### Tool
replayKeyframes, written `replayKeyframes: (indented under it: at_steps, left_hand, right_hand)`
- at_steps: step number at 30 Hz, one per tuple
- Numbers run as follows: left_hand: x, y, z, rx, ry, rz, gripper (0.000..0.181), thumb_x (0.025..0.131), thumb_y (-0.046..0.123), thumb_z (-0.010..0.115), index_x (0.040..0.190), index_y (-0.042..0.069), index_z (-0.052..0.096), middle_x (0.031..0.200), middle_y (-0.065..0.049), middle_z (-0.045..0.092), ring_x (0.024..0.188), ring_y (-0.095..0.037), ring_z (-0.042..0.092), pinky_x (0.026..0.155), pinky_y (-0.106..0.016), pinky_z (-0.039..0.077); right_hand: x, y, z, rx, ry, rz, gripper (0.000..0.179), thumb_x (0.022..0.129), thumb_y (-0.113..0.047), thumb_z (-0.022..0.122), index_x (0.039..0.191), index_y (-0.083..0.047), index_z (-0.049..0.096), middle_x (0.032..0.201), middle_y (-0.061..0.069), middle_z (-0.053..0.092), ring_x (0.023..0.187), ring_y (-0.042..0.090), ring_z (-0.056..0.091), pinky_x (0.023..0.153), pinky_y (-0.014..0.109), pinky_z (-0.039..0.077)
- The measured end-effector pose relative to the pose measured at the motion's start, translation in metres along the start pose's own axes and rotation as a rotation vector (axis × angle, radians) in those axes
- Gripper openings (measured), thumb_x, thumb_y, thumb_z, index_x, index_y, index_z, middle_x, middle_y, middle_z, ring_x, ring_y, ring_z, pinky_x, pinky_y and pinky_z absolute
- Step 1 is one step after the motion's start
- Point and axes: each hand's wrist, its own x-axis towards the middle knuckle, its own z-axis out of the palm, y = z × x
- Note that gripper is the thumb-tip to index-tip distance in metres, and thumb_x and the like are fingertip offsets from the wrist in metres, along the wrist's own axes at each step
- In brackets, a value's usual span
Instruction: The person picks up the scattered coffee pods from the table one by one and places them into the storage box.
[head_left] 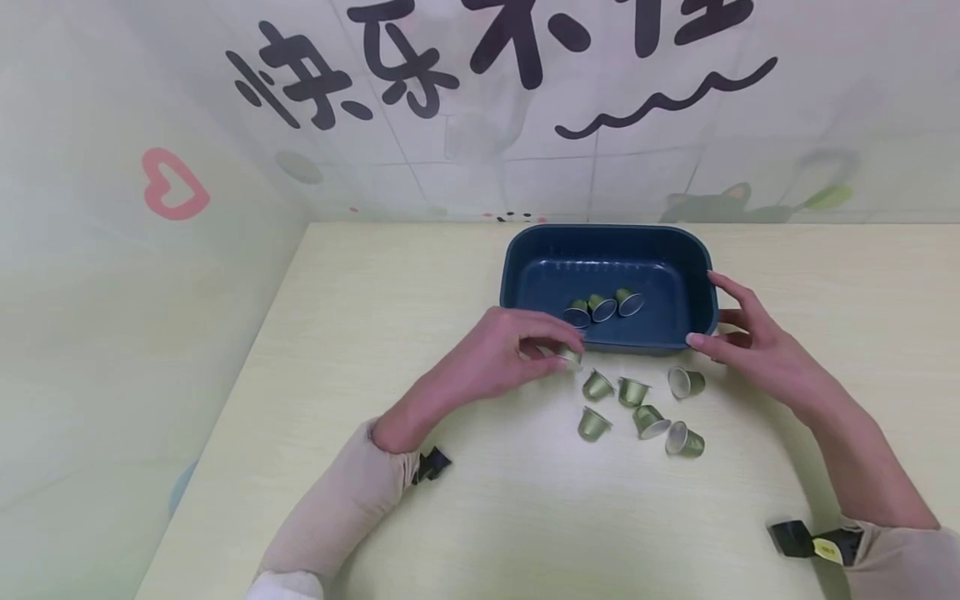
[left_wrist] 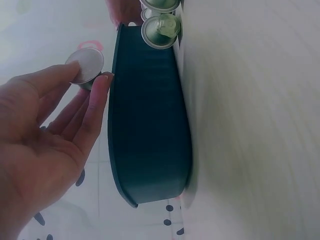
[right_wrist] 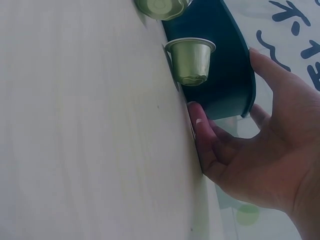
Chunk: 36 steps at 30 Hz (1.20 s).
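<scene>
Near the front wall of a dark blue plastic bin (head_left: 555,250), the left hand (head_left: 517,350) pinches a green coffee capsule (left_wrist: 90,65) between thumb and fingers. The capsule's silver lid faces the left wrist camera. At the bin's front right corner, the right hand (head_left: 757,342) holds the wall, its thumb and fingers spread around the corner. Inside the bin lie three green coffee capsules (head_left: 602,308), side by side near the front. Several more coffee capsules (head_left: 632,392) are scattered on the table before the bin, some upside down and others on their sides.
The pale wooden table (head_left: 525,517) runs back to a wall (head_left: 465,183) covered with printed lettering. Another covered wall (head_left: 97,333) stands along the left side. In the right wrist view, a loose capsule (right_wrist: 191,60) sits just before the bin.
</scene>
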Motion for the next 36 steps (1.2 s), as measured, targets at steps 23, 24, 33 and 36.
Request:
replayKeyframes:
  at_steps: [23, 24, 33, 36]
  left_hand:
    - [0.019, -0.005, -0.012, 0.010, 0.049, 0.027, 0.023, 0.089, 0.007, 0.075, 0.111, 0.010, 0.073, 0.111, 0.002, 0.069, 0.091, -0.004, 0.065, 0.077, -0.021, 0.055]
    - [0.020, -0.005, -0.013, 0.009, 0.054, 0.028, 0.022, 0.089, 0.007, 0.075, 0.111, 0.011, 0.073, 0.111, 0.002, 0.069, 0.090, -0.004, 0.065, 0.077, -0.021, 0.055]
    - [0.029, -0.011, -0.017, 0.038, 0.073, 0.022, 0.022, 0.088, 0.012, 0.077, 0.109, 0.011, 0.074, 0.106, 0.003, 0.069, 0.085, -0.003, 0.066, 0.076, -0.021, 0.055]
    - [0.030, -0.013, -0.017, 0.037, 0.076, -0.004, 0.021, 0.088, 0.013, 0.077, 0.109, 0.011, 0.074, 0.105, 0.004, 0.068, 0.085, -0.003, 0.065, 0.076, -0.021, 0.055]
  right_hand:
    - [0.002, 0.003, -0.001, -0.011, 0.004, 0.001, 0.086, 0.097, -0.042, 0.063, 0.155, -0.051, 0.000, 0.153, 0.030, 0.028, 0.133, 0.048, 0.039, 0.100, 0.061, 0.035]
    - [0.003, 0.003, -0.001, -0.013, 0.005, 0.001, 0.086, 0.097, -0.042, 0.063, 0.155, -0.051, 0.000, 0.153, 0.030, 0.028, 0.133, 0.048, 0.039, 0.100, 0.061, 0.035]
    - [0.001, 0.003, 0.000, -0.007, 0.010, -0.005, 0.087, 0.097, -0.042, 0.063, 0.155, -0.051, 0.000, 0.153, 0.032, 0.027, 0.134, 0.050, 0.037, 0.102, 0.065, 0.033]
    - [0.001, 0.003, 0.002, -0.008, 0.010, -0.007, 0.087, 0.097, -0.042, 0.064, 0.155, -0.051, 0.000, 0.152, 0.032, 0.027, 0.134, 0.051, 0.037, 0.102, 0.066, 0.032]
